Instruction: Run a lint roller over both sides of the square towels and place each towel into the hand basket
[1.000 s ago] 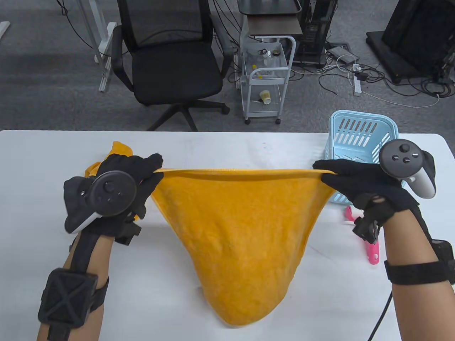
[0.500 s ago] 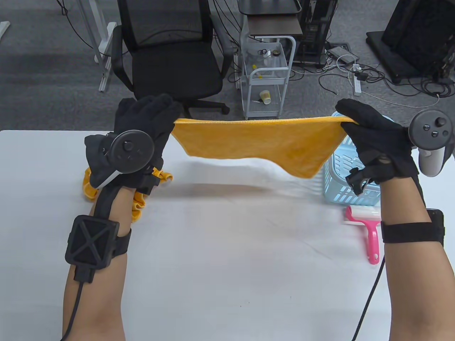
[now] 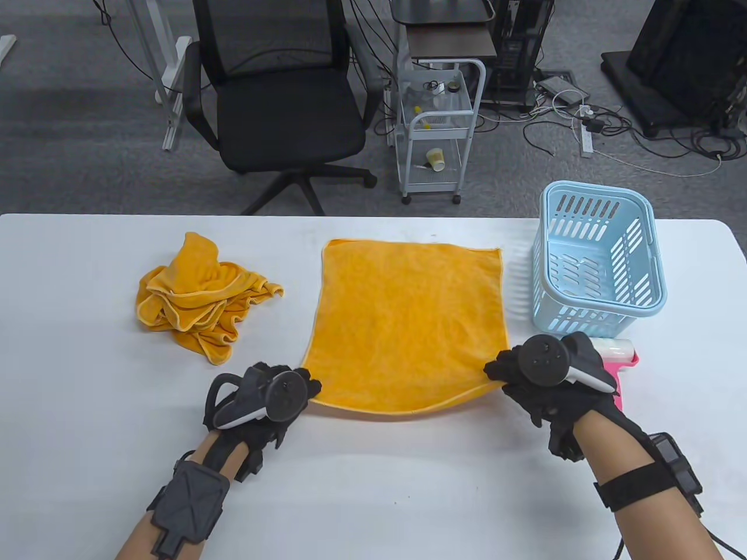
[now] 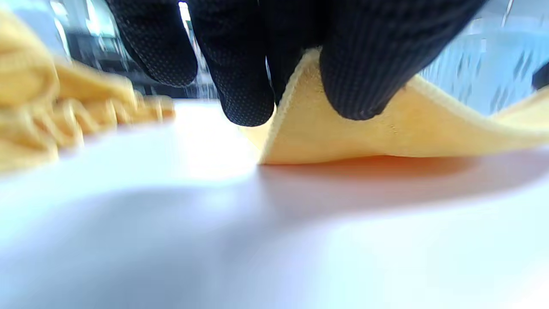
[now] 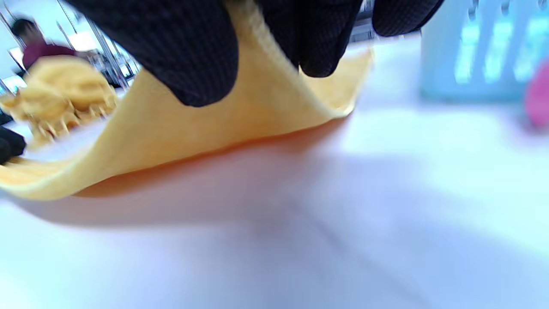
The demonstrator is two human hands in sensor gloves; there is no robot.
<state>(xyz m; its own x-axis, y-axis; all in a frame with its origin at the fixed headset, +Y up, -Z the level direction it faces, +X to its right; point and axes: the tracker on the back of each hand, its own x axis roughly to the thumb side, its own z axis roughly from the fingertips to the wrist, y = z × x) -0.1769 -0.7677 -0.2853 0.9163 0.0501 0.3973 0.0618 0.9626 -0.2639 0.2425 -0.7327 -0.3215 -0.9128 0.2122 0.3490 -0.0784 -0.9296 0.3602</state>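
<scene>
An orange square towel [image 3: 408,321] lies spread flat on the white table [image 3: 373,501], its near edge still lifted slightly. My left hand [image 3: 303,388] pinches its near left corner; the left wrist view shows my fingers [image 4: 356,64] clamped on the towel [image 4: 386,128] hem. My right hand [image 3: 499,373] pinches the near right corner, seen close in the right wrist view with the towel [image 5: 193,128] between thumb and fingers [image 5: 180,56]. The pink lint roller [image 3: 618,356] lies on the table behind my right hand. A light blue hand basket [image 3: 601,262] stands at the right.
A crumpled pile of orange towels [image 3: 198,291] lies at the left of the table. Beyond the far edge stand a black office chair [image 3: 280,105] and a small white cart [image 3: 437,128]. Cables run across the floor.
Both hands came down and toward me with the towel, which hung stretched in the air before. It now lies spread on the table, both near corners still held.
</scene>
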